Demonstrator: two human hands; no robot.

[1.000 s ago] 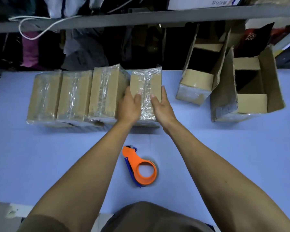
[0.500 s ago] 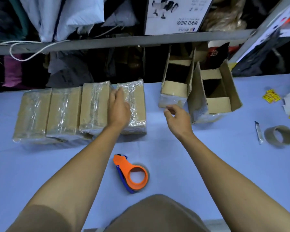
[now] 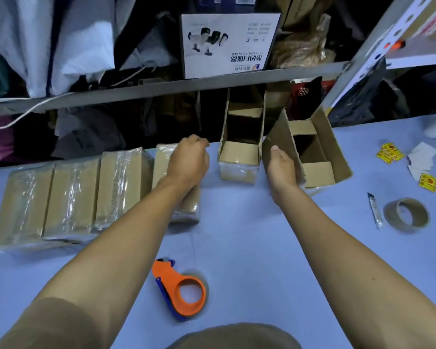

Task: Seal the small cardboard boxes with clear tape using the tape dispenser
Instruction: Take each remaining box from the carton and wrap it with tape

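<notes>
Head view: both hands out over the worktop point(image 3: 237, 248), neither holding anything. Left hand point(image 3: 188, 163) hovers above the last sealed box point(image 3: 184, 197), fingers loosely curled, grip empty. Right hand point(image 3: 281, 167) is open, fingers relaxed, thumb up, beside the near wall of the right open box point(image 3: 312, 157); can't tell whether it touches the cardboard. The left open box point(image 3: 239, 157) sits between the two hands, flaps up, taped underside only.

Four sealed boxes in a row at left, first one point(image 3: 20, 205) at the far end, all glossy with tape. Tape dispenser point(image 3: 180, 289) lies flat near the person's body, well apart from both hands. Spare tape roll point(image 3: 407, 214) and a small knife point(image 3: 374, 210) off to the right, yellow stickers point(image 3: 390, 153) behind them.

Looks like the next box is about to be picked: two left to seal.

Risks: the open boxes stand tilted against each other, so pulling one may topple the other. Flaps are loose; grabbing a wall one-handed could crush it. The dispenser needs a separate reach back, so flaps may spring open before tape lands.
</notes>
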